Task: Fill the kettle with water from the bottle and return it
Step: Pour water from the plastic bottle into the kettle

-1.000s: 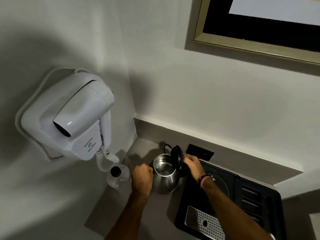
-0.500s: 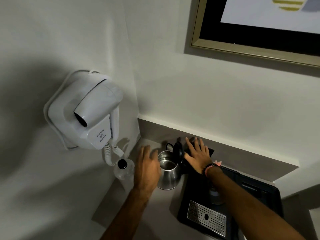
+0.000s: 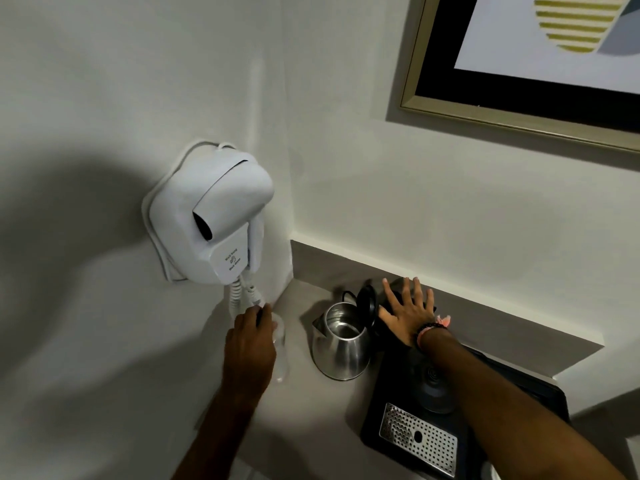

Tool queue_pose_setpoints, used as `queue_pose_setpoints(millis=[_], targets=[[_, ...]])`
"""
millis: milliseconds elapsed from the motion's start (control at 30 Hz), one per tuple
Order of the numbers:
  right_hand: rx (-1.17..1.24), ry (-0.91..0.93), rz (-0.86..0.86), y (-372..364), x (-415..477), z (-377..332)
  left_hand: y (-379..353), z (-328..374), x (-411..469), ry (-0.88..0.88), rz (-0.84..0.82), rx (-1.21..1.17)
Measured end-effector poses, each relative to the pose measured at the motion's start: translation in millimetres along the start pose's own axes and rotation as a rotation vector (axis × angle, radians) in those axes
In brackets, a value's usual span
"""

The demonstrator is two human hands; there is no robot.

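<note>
So the kettle (image 3: pixel 341 342) is sitting on the counter (image 3: pixel 304 407) with its lid (image 3: pixel 367 301) flipped up, off its base (image 3: pixel 434 389), which is on the black tray (image 3: pixel 388 382) just beside it. My left hand (image 3: pixel 251 344) is curled over the top of the bottle (image 3: pixel 280 344) (mostly hidden, can't tell if I've really clamped it). My right hand (image 3: pixel 407 315) is flat, fingers spread, holding nothing. I'd call this the grab-the-bottle step. Next: firm grip, uncap, lift without clipping the hair dryer cord (image 3: pixel 237 294).
</note>
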State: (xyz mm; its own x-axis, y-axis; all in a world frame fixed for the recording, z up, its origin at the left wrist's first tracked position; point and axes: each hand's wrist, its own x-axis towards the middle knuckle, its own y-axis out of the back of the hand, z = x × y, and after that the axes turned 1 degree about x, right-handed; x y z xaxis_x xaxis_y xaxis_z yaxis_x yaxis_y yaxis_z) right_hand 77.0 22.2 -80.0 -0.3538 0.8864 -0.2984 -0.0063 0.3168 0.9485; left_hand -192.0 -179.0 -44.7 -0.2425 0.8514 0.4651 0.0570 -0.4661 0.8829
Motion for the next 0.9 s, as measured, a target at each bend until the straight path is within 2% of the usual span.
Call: queue_pose_setpoints(millis=[133,333,400,467,500,567,633,667,767,900], targets=[[0.031,-0.024,-0.030,1.8,-2.3,-2.2,6.5,-5.5,7.1,0.096,-0.025,-0.147],[0.056,-0.033,-0.054,3.1,-4.8,-3.6,13.5,-7.1,8.1,0.092,-0.010,-0.123],[0.053,-0.033,-0.057,3.5,-3.3,-4.3,12.4,-8.8,5.6,0.005,0.103,-0.053],[0.048,-0.032,-0.052,3.3,-2.2,-4.2,4.6,-8.7,0.1,-0.165,0.240,0.025],[0.045,-0.031,-0.045,2.9,-1.6,-3.9,-1.7,-4.6,-4.8,-0.212,0.285,0.007],[0.039,-0.027,-0.028,1.6,-0.7,-2.7,-15.9,11.7,-18.9,-0.179,0.275,-0.181],[0.039,-0.022,-0.020,0.7,-0.5,-2.8,-33.7,30.3,-36.8,-0.065,0.119,-0.395],[0.044,-0.021,-0.021,0.3,-0.6,-2.9,-43.8,38.5,-46.0,-0.006,-0.004,-0.427],[0.082,-0.042,-0.035,-4.1,0.1,-3.1,-79.6,49.7,-71.0,0.135,-0.363,-0.343],[0.091,-0.072,-0.042,-11.2,5.0,-0.3,-118.3,49.1,-92.0,0.207,-0.575,-0.299]])
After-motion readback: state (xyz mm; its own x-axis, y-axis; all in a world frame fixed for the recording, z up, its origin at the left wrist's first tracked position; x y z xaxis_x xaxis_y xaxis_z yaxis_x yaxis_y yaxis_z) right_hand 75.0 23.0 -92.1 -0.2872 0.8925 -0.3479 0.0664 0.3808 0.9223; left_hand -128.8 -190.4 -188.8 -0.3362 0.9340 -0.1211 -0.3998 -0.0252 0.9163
